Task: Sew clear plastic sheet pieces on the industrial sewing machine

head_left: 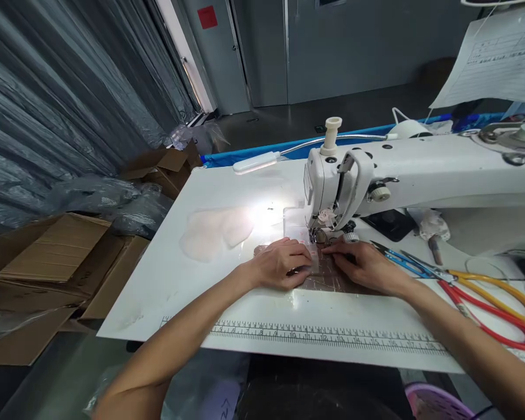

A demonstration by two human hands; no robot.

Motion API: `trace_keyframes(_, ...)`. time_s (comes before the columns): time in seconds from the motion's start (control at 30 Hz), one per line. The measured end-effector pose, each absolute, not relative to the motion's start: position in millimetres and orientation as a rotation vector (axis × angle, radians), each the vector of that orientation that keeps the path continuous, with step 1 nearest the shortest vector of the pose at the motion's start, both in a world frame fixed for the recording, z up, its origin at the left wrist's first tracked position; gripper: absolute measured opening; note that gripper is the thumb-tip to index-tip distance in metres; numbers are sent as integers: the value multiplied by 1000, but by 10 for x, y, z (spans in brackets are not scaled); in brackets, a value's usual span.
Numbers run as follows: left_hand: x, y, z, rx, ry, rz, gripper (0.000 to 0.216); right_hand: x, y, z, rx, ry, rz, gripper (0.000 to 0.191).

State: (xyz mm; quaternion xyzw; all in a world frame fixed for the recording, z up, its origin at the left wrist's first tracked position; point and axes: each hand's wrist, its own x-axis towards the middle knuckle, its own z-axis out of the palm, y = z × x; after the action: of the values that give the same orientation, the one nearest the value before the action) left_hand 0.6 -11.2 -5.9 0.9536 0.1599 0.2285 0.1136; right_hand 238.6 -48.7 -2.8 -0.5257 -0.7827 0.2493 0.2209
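Observation:
A thin, glossy brown sheet (332, 279) lies flat on the white table under the sewing machine's needle area (318, 234). Over part of it is a clear piece with small pinkish marks (314, 259). My left hand (284, 263) presses on the sheet left of the presser foot, fingers bent and closed at the clear piece. To the right of the foot, my right hand (362, 263) grips the sheet, index finger pointing toward the needle. Both palms hide some of the sheet. The white sewing machine (433, 169) stands directly beyond my hands.
Blue-handled snips (405, 261) and scissors with red and yellow handles (494, 291) lie beside my right forearm. A lit lamp (256, 163) hangs over pale translucent pieces (216, 230). A printed ruler (306, 335) runs along the front edge. Cardboard boxes (55, 248) stand left.

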Motion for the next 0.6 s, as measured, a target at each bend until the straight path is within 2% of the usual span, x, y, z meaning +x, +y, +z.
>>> trace_keyframes(0.13, -44, -87, -49, 2735, 438, 702, 16, 2386, -325, 60, -1495, -2204, 751, 30)
trace_keyframes(0.3, -67, -77, -48, 2731, 454, 702, 17, 2345, -350, -98, -1580, -2126, 630, 32)
trace_keyframes(0.43, -67, -78, -75, 2748, 416, 722, 17, 2371, -432, -200, -1537, -2315, 477, 40)
trace_keyframes(0.6, -68, -81, -78, 2824, 427, 702, 17, 2395, -420, -224, -1465, -2406, 359, 40)
